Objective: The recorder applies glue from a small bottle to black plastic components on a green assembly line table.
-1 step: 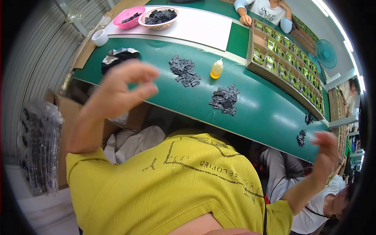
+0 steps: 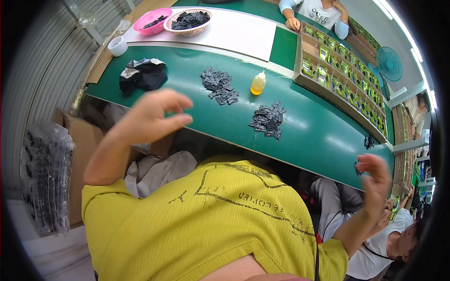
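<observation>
My left hand (image 2: 157, 117) is raised at the near edge of the green table (image 2: 187, 58), thumb and fingers apart with nothing between them. Beyond it lies a bunched black cloth (image 2: 149, 77) with a whitish part. Over the table's near right end hangs my right hand (image 2: 376, 180), fingers loosely spread and holding nothing visible. Its fingertips partly cover a small heap of black pieces (image 2: 358, 168). In the middle are two larger piles of small flat black parts, one farther left (image 2: 219, 85) and one nearer (image 2: 267, 121). A squeeze bottle (image 2: 258, 83) with yellow liquid stands upright between them.
A compartmented cardboard tray (image 2: 300, 77) of green-and-black items stands at the far right. On a white board (image 2: 243, 35) sit a pink basin (image 2: 152, 21) and a woven basket (image 2: 187, 32) of black parts. One person sits opposite; another at my right holds a green item (image 2: 394, 208).
My left hand has dropped a little toward me and right, uncovering more of the black cloth. My right hand has moved left, now covering part of the small heap.
</observation>
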